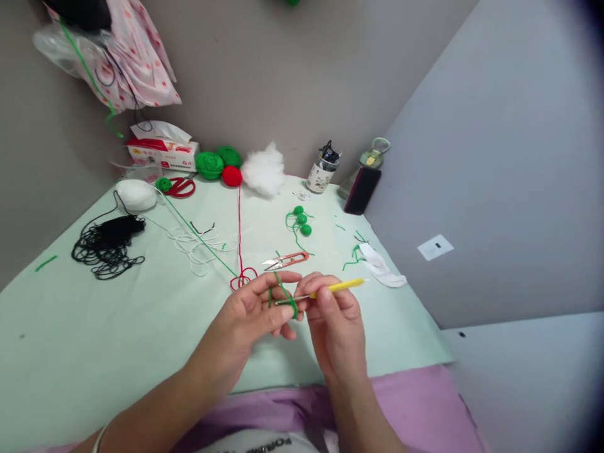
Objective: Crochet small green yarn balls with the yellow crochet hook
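- Pinched between thumb and fingers, the right hand (333, 314) is closed on the yellow-handled metal crochet hook (340, 287), whose tip points left into the work.
- Left hand (255, 314), just beside it and touching at the fingertips, is closed on the thin green yarn (285, 296), which loops over its forefinger and around the hook's tip.
- Both hands hover over the near edge of the pale green table cloth (94, 340), just beyond a pink garment (415, 402) on the lap.
- The green strand runs far and left from the fingers across the cloth.
- Just beyond the hands lie orange-handled thread snips (287, 259) and, to their left, the curled end of a red yarn strand (239, 233).
- Right of the hands sits a crumpled white cloth scrap (382, 267).
- Farther off, three small green crocheted balls (302, 220) lie in the middle; loose white string (198, 248) and a black yarn tangle (108, 245) lie to the left.
- A white yarn ball (136, 195) and red-handled scissors (182, 187) lie beyond these.
- Along the far wall stand a red-and-white tissue box (163, 154), two green yarn balls (210, 165), a red yarn ball (231, 176), white fluffy stuffing (264, 170), a small jar of black clips (323, 173), a dark phone (362, 190) and a pale green bottle (375, 154).
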Demonstrator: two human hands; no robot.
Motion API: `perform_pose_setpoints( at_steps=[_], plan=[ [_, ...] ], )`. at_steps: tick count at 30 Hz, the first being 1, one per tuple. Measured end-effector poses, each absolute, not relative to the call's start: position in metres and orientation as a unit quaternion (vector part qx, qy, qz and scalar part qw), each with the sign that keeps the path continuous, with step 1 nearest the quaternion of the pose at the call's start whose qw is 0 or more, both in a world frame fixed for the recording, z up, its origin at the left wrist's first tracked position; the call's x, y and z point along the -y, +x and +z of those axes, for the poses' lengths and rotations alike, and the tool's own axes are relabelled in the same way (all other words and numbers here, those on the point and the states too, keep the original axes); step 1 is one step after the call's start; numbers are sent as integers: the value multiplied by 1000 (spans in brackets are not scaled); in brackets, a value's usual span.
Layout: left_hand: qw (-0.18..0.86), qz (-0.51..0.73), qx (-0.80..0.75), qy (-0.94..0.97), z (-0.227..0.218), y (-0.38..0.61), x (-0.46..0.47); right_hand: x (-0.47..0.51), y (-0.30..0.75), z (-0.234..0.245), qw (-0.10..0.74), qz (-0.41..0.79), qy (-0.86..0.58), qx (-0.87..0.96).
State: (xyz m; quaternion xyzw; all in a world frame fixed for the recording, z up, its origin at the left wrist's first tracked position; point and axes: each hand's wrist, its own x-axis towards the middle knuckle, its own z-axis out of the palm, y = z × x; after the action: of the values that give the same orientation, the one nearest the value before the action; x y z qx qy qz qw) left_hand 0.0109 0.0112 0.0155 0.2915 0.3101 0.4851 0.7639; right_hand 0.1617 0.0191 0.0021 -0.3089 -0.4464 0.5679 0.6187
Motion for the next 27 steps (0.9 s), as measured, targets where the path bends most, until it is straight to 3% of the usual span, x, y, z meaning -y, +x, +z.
perform_pose_setpoints(
  at_steps=[6, 18, 27],
  plan=[
    [714, 511, -348, 328, 14, 12, -6, -15, 161, -5, 623, 464, -337, 532],
    [708, 516, -346, 336, 14, 7, -8, -20, 162, 6, 636, 554, -308, 440],
    [673, 525, -374, 362, 13, 3, -7, -8, 165, 4, 629, 409, -340, 568]
  ],
)
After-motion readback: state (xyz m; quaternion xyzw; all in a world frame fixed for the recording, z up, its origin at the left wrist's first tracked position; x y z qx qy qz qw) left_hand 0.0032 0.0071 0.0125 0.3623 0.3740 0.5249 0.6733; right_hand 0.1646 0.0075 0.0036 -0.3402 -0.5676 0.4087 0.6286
